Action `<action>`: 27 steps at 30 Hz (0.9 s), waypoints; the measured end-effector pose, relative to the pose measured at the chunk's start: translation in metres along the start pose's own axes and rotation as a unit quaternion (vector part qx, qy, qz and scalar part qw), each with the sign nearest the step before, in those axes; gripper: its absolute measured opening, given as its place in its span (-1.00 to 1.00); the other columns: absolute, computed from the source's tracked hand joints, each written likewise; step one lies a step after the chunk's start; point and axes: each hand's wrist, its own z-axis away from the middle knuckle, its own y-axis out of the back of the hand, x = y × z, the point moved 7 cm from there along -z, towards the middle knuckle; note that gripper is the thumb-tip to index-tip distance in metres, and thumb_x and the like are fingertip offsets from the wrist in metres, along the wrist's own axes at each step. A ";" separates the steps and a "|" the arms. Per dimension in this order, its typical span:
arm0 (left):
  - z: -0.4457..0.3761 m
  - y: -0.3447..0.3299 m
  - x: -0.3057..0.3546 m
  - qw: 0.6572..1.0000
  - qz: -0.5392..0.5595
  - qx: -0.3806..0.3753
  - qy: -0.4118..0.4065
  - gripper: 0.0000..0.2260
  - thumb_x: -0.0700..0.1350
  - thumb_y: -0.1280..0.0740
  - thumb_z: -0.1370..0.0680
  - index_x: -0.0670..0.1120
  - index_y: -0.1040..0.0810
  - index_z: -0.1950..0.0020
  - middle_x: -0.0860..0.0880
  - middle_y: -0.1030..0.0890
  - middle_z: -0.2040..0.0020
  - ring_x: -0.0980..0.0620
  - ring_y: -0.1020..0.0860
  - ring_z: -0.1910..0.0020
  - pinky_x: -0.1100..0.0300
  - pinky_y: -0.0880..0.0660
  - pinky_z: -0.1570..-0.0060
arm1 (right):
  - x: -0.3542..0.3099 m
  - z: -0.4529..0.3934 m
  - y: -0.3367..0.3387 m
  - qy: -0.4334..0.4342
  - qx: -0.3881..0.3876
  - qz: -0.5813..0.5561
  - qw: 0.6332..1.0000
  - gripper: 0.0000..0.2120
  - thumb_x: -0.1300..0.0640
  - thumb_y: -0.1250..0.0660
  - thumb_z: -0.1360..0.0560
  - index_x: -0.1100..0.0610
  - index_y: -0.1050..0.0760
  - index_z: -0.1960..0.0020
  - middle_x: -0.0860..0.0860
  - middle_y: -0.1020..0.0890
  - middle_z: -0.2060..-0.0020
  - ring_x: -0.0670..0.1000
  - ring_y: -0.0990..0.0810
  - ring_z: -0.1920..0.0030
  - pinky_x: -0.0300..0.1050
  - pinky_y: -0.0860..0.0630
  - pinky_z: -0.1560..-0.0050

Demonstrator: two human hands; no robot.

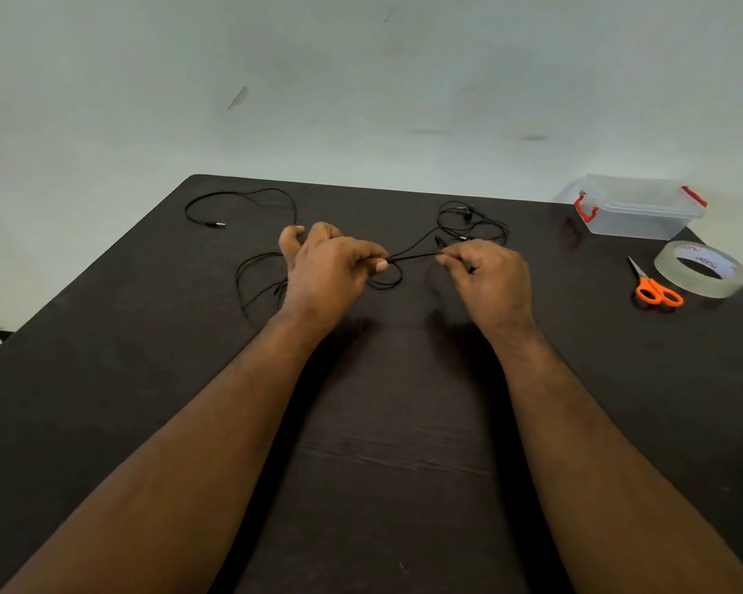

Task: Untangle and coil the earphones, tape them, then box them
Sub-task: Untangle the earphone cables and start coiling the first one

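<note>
Black earphones lie spread over the dark table, their thin cable stretched taut between my two hands. My left hand pinches the cable between thumb and forefinger, with a small loop hanging just below. My right hand pinches the same cable a short way to the right. The earbud ends lie tangled behind my right hand. The plug end rests at the far left. More loops trail left of my left hand.
A clear plastic box with red clips stands at the table's far right corner. A roll of clear tape and orange-handled scissors lie near the right edge. A pale wall rises behind the table.
</note>
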 end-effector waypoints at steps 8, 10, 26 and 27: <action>-0.005 0.019 -0.036 0.997 -0.031 0.030 0.065 -0.85 0.12 -0.36 -0.53 0.13 -0.70 0.03 0.17 -0.39 0.27 0.06 -0.36 -0.09 -0.03 -0.01 -0.32 | 0.048 0.003 0.032 -0.121 0.050 0.014 0.991 -0.89 0.11 -0.43 -0.47 0.14 -0.68 0.10 0.02 -0.71 0.19 0.02 -0.63 0.21 -0.09 -0.56 0.14; -0.004 0.023 -0.037 0.996 -0.045 0.043 0.066 -0.85 0.11 -0.35 -0.54 0.12 -0.70 0.03 0.17 -0.44 0.28 0.05 -0.37 -0.08 -0.04 -0.02 -0.30 | 0.047 0.002 0.030 -0.120 0.044 0.023 0.992 -0.89 0.10 -0.42 -0.47 0.13 -0.68 0.09 0.01 -0.71 0.17 0.02 -0.64 0.18 -0.09 -0.56 0.13; 0.003 0.014 0.007 0.995 -0.052 0.076 -0.022 -0.94 -0.06 -0.42 -0.51 0.04 -0.68 0.15 0.12 -0.62 0.30 -0.07 -0.49 0.05 0.20 0.08 0.15 | -0.013 0.010 -0.009 -0.040 -0.062 -0.057 0.996 -0.31 -0.15 -0.46 -0.35 -0.07 -0.37 -0.44 -0.11 -0.42 -0.39 -0.03 -0.40 -0.29 0.03 -0.32 -0.31; 0.004 0.012 0.012 0.995 -0.046 0.074 -0.039 -0.95 -0.07 -0.43 -0.50 0.03 -0.68 0.15 0.11 -0.62 0.29 -0.08 -0.49 0.07 0.20 0.07 0.14 | -0.020 0.012 -0.018 -0.034 -0.090 -0.071 0.993 -0.32 -0.18 -0.44 -0.35 -0.09 -0.38 -0.42 -0.12 -0.46 -0.36 -0.01 -0.39 -0.33 0.07 -0.27 -0.34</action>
